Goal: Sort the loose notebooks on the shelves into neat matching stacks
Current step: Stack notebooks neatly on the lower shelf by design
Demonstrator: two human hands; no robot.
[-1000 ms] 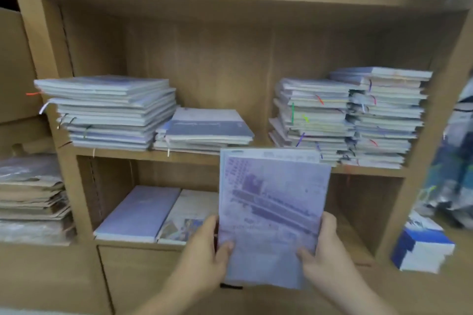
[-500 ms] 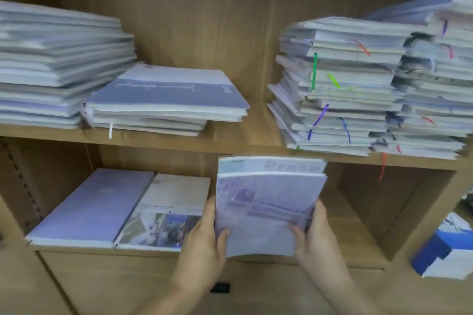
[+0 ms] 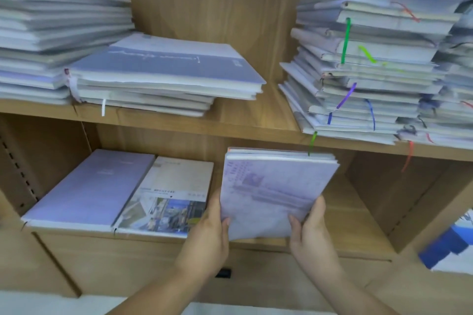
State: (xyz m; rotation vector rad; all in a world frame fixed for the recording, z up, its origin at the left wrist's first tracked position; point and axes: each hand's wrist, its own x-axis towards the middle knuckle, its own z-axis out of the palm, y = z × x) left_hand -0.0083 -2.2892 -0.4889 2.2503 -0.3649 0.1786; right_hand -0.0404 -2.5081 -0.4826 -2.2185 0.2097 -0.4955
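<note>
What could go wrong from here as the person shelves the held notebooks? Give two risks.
1. The held bundle is gripped only at its bottom corners by the left hand and right hand, so it may fan out or slip.
2. The leaning stack overhangs the upper shelf; a bump could topple it.

pale lilac notebooks point(image 3: 275, 192) | small bundle, tilted | held before lower shelf opening

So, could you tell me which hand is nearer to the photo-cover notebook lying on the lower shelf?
Left. The left hand is right beside the photo-cover notebook; the right hand is farther right, across the held bundle of notebooks.
</note>
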